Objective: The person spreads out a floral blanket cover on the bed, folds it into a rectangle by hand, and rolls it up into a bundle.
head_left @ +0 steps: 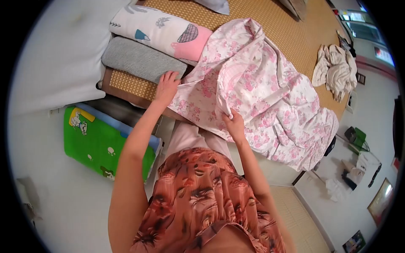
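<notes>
A white cloth with pink flowers [265, 92], perhaps a sheet or a cover, lies rumpled across the woven mat, one edge hanging over the front. My right hand [234, 125] pinches a fold at its near edge. My left hand [167, 87] rests with fingers extended at the right end of a folded grey fleecy blanket [141, 59], beside the floral cloth's left corner. Behind the grey one lies a folded white and pink blanket [160, 31] with printed shapes. Its right end touches the floral cloth.
The woven mat [130, 84] covers the bed. A crumpled beige cloth [337, 69] lies at the far right. Low on the left is a green folded blanket [105, 145] with dog prints. White fabric [63, 55] hangs at the left, and tiled floor [291, 211] shows at the lower right.
</notes>
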Action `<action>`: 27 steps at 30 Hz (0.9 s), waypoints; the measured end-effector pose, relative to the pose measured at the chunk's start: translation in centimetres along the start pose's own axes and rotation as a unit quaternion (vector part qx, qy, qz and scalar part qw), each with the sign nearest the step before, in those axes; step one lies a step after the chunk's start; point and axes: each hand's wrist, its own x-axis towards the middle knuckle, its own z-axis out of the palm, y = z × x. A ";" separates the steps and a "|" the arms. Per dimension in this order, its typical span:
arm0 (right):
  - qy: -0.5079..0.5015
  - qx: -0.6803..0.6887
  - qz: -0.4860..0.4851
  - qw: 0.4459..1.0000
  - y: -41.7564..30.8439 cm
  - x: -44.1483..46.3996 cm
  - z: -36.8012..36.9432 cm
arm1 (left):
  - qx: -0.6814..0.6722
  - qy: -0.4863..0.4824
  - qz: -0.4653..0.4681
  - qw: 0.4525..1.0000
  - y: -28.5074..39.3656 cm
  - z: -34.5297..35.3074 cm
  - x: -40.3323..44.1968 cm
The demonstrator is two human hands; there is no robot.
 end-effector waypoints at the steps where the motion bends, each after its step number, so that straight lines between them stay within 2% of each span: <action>1: 0.026 -0.022 -0.031 0.999 0.8 -0.4 -0.3 | 0.009 0.041 0.027 0.999 -0.1 0.0 -0.3; 2: 0.051 -0.043 -0.061 0.996 2.2 -0.5 -0.8 | 0.017 0.082 0.054 0.995 0.2 -0.2 -0.6; 3: 0.077 -0.064 -0.094 0.991 3.6 -0.4 -1.1 | -0.083 0.006 -0.044 0.996 0.7 -0.8 -0.8; 4: 0.080 -0.034 -0.048 0.995 5.0 -0.2 -1.2 | -0.178 -0.071 -0.143 0.971 1.4 -1.4 -1.4; 5: 0.066 0.031 -0.031 0.997 5.0 -0.4 -1.5 | -0.267 -0.146 -0.240 0.922 2.0 -2.2 -2.1; 7: 0.037 0.167 0.007 0.985 3.9 -1.8 -2.1 | -0.357 -0.042 -0.262 0.896 3.7 -3.6 -3.6; 8: 0.024 0.185 0.008 0.982 1.3 -3.4 -2.6 | -0.400 0.007 -0.269 0.876 4.8 -4.4 -4.4; 11: -0.074 0.232 -0.115 0.963 -1.4 -7.3 -2.6 | -0.630 -0.013 -0.229 0.742 9.5 -7.8 -6.3; 14: -0.079 0.217 -0.130 0.964 -2.5 -10.3 -1.5 | -0.757 -0.049 -0.186 0.625 15.8 -12.4 -7.1; 17: -0.051 0.351 -0.099 0.930 -0.6 -11.9 -0.5 | -0.741 -0.073 -0.173 0.645 18.9 -13.3 -7.8; 18: -0.056 0.383 -0.083 0.918 0.1 -12.5 -0.7 | -0.747 -0.096 -0.181 0.632 19.1 -13.1 -8.1; 21: -0.053 0.554 -0.020 0.831 1.2 -13.3 -0.9 | -0.747 -0.132 -0.221 0.613 20.5 -13.6 -8.2; 24: -0.055 0.658 0.026 0.750 2.1 -13.5 -0.8 | -0.750 -0.143 -0.226 0.606 21.2 -13.8 -8.0; 27: -0.034 0.700 0.031 0.712 2.6 -12.9 -0.3 | -0.736 -0.173 -0.192 0.626 21.1 -13.7 -7.7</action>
